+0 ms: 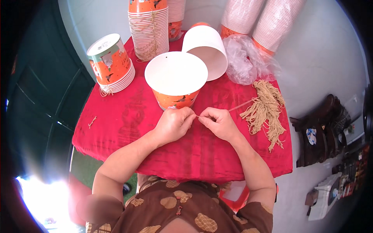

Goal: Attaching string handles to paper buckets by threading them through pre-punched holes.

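An orange printed paper bucket (176, 100) with a white inside stands upright in front of me, its mouth facing up. At its near side my left hand (176, 122) is closed in a pinch on a thin string (197, 115). My right hand (218, 123) pinches the same string just to the right, with a short taut length showing between the two hands. Whether the string runs round the bucket is hidden by my hands. Behind and right of this bucket, a second white bucket (216, 52) lies tipped with its opening toward me.
A loose bundle of tan strings (266, 108) lies at the table's right. A short stack of upturned buckets (110, 66) stands left, a tall tied stack (148, 35) at the back. Wrapped bucket stacks (278, 21) and crumpled clear plastic (244, 60) fill the back right of the red cloth (112, 128).
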